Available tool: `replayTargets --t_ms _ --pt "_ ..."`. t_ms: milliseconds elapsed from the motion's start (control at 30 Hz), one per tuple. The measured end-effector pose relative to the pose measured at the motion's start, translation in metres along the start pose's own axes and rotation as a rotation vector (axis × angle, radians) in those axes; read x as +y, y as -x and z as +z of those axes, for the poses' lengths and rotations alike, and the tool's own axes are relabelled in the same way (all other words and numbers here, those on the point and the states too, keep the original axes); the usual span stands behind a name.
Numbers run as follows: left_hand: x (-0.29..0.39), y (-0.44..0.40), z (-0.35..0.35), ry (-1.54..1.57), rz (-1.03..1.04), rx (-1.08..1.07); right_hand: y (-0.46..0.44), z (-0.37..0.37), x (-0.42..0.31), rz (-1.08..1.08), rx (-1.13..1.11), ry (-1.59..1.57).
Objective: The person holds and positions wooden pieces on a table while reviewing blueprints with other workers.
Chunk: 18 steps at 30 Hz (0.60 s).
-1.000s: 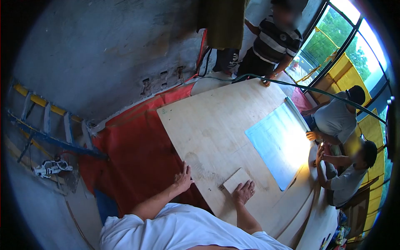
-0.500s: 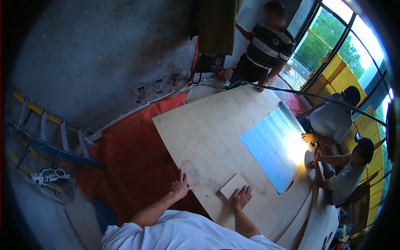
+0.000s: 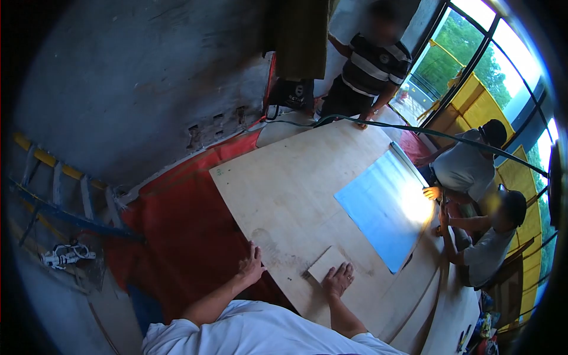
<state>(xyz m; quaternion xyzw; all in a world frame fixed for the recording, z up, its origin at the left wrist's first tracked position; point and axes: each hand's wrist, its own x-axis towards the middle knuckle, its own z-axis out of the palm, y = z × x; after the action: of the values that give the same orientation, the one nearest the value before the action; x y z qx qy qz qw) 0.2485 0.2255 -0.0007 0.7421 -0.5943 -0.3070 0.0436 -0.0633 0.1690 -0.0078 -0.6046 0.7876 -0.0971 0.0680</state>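
Observation:
A large plywood sheet (image 3: 296,171) lies in front of me, its near part scuffed and dusty. My left hand (image 3: 252,267) is at the sheet's left edge, fingers stretched out, holding nothing. On top of the sheet rests a small square piece of board (image 3: 325,260). My right hand (image 3: 338,280) lies flat on that piece's right side, fingers extended. Farther right, a light-blue sheet (image 3: 384,201) covers part of the plywood, with bright glare on its right side.
A person in a striped shirt (image 3: 376,65) stands at the far end, one hand on the plywood. Two co-workers (image 3: 464,168) are along the right side. A green cable (image 3: 414,127) crosses above. Red floor covering (image 3: 171,236) and a blue ladder (image 3: 65,195) lie left.
The whole view has shifted slightly to the left. Both my hands and the small board keep nearly the same places on the plywood.

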Motion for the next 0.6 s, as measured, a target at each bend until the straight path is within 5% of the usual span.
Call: replayTargets --t_ms 600 --pt "0.005 0.004 -0.01 -0.079 -0.006 -0.015 -0.001 0.007 0.005 -0.012 0.033 -0.015"
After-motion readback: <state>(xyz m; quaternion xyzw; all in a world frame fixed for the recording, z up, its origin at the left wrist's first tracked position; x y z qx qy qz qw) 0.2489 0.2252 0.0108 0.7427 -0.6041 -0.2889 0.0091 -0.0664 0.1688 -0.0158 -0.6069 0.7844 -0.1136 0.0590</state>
